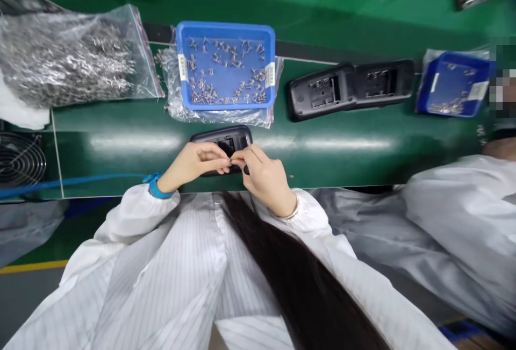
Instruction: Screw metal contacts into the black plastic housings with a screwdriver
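Observation:
Both hands meet over a black plastic housing that lies on the green bench near its front edge. My left hand, with a blue band at the wrist, pinches thumb against fingers above the housing's recess. Fingertip to fingertip with it, my right hand is closed in a pinch as well. A tiny shiny piece seems to sit between the fingertips, too small to name. Behind the housing stands a blue tray holding many small metal clips.
Two more black housings lie end to end at the right, before a second blue tray. A bulging bag of metal parts is at the left, above a fan grille. A person's grey-white sleeve is close on the right.

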Demonstrator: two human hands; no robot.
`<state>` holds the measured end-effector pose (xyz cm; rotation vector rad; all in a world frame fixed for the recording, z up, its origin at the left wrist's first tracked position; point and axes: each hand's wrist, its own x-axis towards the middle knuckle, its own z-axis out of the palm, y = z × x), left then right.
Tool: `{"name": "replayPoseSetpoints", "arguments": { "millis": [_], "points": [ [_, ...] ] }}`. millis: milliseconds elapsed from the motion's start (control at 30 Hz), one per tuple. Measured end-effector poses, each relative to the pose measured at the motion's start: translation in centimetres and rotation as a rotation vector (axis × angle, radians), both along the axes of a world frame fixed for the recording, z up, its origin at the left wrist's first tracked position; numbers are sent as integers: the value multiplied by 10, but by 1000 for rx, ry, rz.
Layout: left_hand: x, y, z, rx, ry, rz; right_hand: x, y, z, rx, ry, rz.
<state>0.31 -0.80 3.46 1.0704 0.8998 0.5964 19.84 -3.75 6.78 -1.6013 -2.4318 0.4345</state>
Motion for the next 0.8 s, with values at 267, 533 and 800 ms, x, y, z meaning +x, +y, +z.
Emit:
{"name": "replayPoseSetpoints", "arguments": {
  "millis": [267, 533, 800],
  "points": [
    [14, 6, -19, 807, 484, 279, -4, -16, -12, 98, 67, 12],
    [12, 29, -20, 856, 592, 97, -11, -17, -19, 5, -64, 34],
    [1, 45, -31, 995, 479, -21, -9, -16, -20, -56, -77, 43]
  ]
}}
